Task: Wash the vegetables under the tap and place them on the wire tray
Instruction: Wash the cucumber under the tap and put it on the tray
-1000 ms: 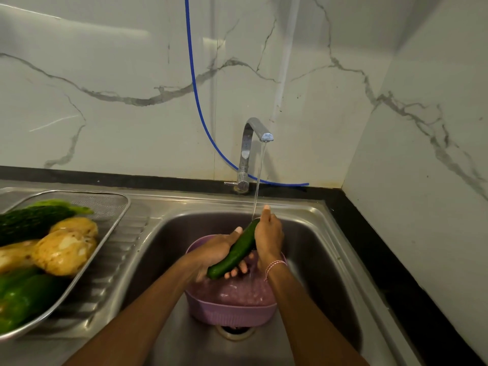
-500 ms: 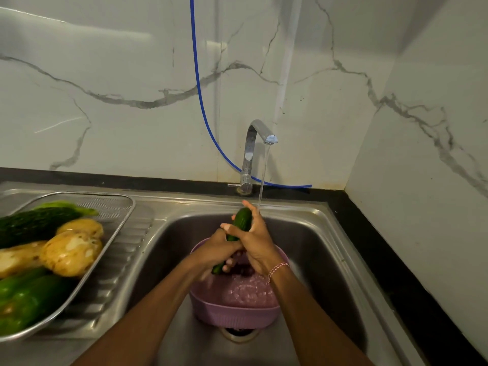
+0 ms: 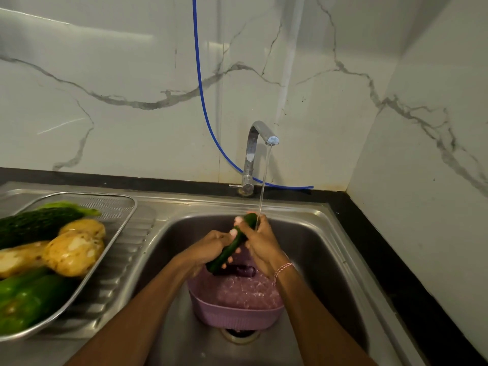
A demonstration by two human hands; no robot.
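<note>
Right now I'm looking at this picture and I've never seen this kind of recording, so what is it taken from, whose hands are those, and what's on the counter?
There is no machine here. The picture comes from a camera worn on a person's head, looking forward and down, so the two arms at the bottom are that person's own. The left hand and right hand both have a grip on a green cucumber, holding it under water running from the tap. Beneath them a purple basket sits in the steel sink. On the draining board to the left stands a wire tray holding potatoes, a bumpy dark green gourd and green peppers. A blue hose hangs down the marble wall.
</note>
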